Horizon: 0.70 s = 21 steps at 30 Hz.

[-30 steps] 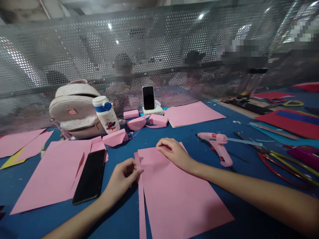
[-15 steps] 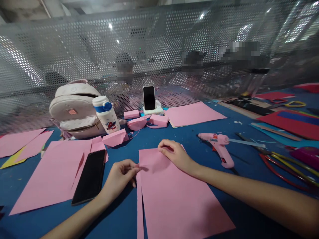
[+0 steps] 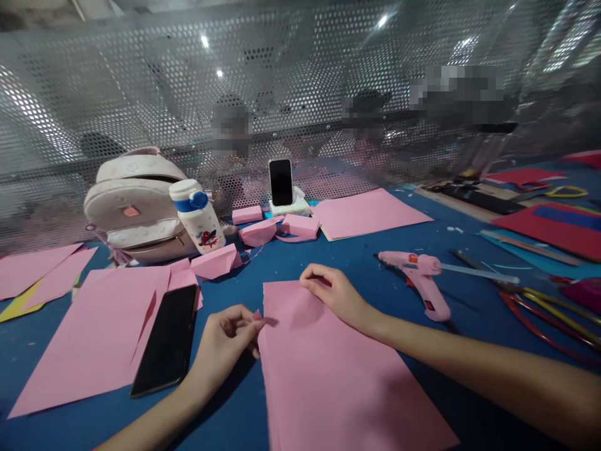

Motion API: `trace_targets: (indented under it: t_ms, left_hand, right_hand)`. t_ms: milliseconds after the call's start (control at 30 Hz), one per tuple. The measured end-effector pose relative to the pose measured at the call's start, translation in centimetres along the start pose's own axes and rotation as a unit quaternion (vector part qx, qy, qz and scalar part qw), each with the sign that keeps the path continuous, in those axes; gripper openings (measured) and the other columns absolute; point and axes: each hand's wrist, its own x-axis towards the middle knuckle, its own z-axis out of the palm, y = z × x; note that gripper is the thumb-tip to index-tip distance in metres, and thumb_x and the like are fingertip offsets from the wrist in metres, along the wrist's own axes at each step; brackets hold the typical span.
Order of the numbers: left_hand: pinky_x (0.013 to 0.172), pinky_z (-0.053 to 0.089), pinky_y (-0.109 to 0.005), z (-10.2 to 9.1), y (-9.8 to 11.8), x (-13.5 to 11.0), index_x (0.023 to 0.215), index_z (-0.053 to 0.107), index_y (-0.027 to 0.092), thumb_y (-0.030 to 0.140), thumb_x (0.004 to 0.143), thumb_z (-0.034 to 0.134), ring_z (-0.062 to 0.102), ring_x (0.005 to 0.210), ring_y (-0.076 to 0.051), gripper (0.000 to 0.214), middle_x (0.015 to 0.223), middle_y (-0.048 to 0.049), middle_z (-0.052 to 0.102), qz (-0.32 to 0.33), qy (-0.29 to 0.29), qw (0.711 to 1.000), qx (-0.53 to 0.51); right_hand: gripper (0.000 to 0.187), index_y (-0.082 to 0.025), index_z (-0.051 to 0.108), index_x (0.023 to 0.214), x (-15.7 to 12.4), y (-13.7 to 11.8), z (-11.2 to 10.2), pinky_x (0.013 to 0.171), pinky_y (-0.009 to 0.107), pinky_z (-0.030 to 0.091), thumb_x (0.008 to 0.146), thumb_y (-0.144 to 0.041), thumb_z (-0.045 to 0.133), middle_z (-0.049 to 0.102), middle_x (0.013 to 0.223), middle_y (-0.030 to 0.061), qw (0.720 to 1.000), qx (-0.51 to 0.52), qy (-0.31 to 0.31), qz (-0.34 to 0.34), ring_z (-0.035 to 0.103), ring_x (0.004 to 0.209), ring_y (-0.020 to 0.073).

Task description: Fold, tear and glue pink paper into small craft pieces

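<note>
A large sheet of pink paper lies on the blue table in front of me, its left edge rough and torn-looking. My left hand is closed in a pinch at that edge, near the top corner, with a bit of pink paper between thumb and fingers. Along the lower left, a narrow pink strip lies close against the sheet. My right hand rests over the top edge, its fingers curled and gripping the paper there; some fingertips are hidden.
Left are a black phone, more pink paper, a backpack and a bottle. Folded pink pieces and an upright phone stand behind. Right are a pink glue gun and scissors. Perforated metal panels border the back.
The gap between the narrow strip and the sheet at lower left has closed. Both hands keep almost the same place and hold. The view has shifted slightly.
</note>
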Motion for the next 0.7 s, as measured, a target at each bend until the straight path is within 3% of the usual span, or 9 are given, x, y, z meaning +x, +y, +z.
trace_targets:
  t_ms: [133,400,700]
  left_hand:
    - [0.046,0.051,-0.023,-0.2,0.1,0.2,0.07,0.065,0.013,0.051,0.071,0.079,0.062,0.043,-0.014,0.041,0.051,-0.0001,0.064,-0.022,-0.008,1.0,-0.02]
    - [0.048,0.055,-0.024,-1.1,0.8,0.9,0.072,0.064,0.012,0.051,0.067,0.083,0.064,0.046,-0.013,0.044,0.054,-0.001,0.065,-0.079,-0.108,0.989,-0.06]
    - [0.046,0.056,-0.023,-1.3,0.4,0.7,0.068,0.06,0.012,0.045,0.065,0.086,0.068,0.052,-0.016,0.042,0.058,-0.0052,0.069,-0.09,-0.087,0.99,-0.068]
  right_hand:
    - [0.017,-0.02,0.058,0.076,0.0,0.1,0.0,0.074,0.029,0.043,0.092,-0.025,0.054,0.062,0.078,0.0007,1.0,0.005,0.0,0.006,0.057,0.077,0.0175]
    - [0.017,-0.02,0.057,0.077,0.0,0.2,-0.1,0.073,0.029,0.042,0.092,-0.026,0.053,0.06,0.078,-0.0001,1.0,0.007,-0.007,0.015,0.055,0.077,0.0167]
    - [0.017,-0.02,0.057,0.076,0.0,0.1,-0.1,0.074,0.029,0.041,0.091,-0.025,0.053,0.06,0.077,-0.0003,1.0,0.005,-0.01,0.019,0.055,0.077,0.0162]
